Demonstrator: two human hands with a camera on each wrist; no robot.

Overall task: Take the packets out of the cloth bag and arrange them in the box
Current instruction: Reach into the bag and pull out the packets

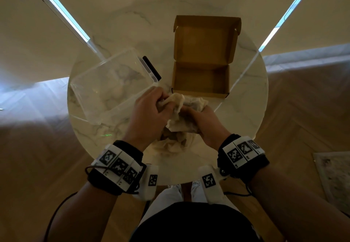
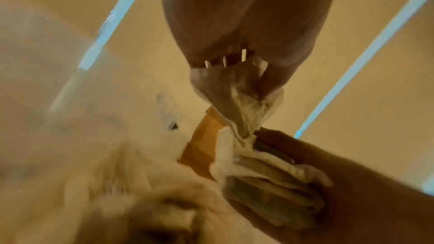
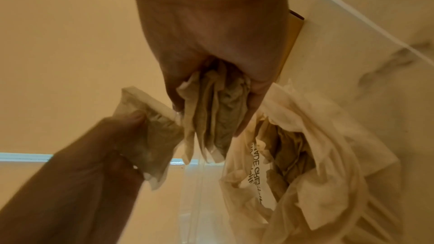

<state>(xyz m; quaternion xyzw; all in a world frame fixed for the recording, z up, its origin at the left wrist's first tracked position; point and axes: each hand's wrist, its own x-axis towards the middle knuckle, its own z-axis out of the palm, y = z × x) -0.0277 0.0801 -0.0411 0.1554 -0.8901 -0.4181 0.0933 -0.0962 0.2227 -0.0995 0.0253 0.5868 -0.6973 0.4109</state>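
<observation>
A bundle of packets (image 3: 211, 116) is being gripped in the right hand (image 1: 203, 122), fingers and thumb curled round it; in the right wrist view the packets are seen hanging lengthwise below the fist, long axes running roughly downward, edges stacked side by side. A single packet (image 3: 150, 136) is being pinched in the left hand (image 1: 149, 113) between thumb and curled fingers; in the left wrist view it is seen stretched between the two hands, its long axis running from one fist to the other, so it is judged that it is being peeled from the bundle.

The cloth bag (image 1: 174, 143) is being left slumped on the table (image 1: 244, 94) directly beneath and just nearer the person than the hands, its mouth open upward; more packets are being seen inside it in the right wrist view.

The box (image 1: 200, 78) is lying straight ahead of the hands, away from the person, its near wall just beyond the knuckles, lid flap standing open at the far side. Its floor is showing bare. Its long axis is running left to right across the person. The right hand is judged slightly nearer its centre, the left nearer its left corner.

A clear plastic tub (image 1: 109, 84) is lying tilted to the left of the box, touching neither hand as far as can be told
</observation>
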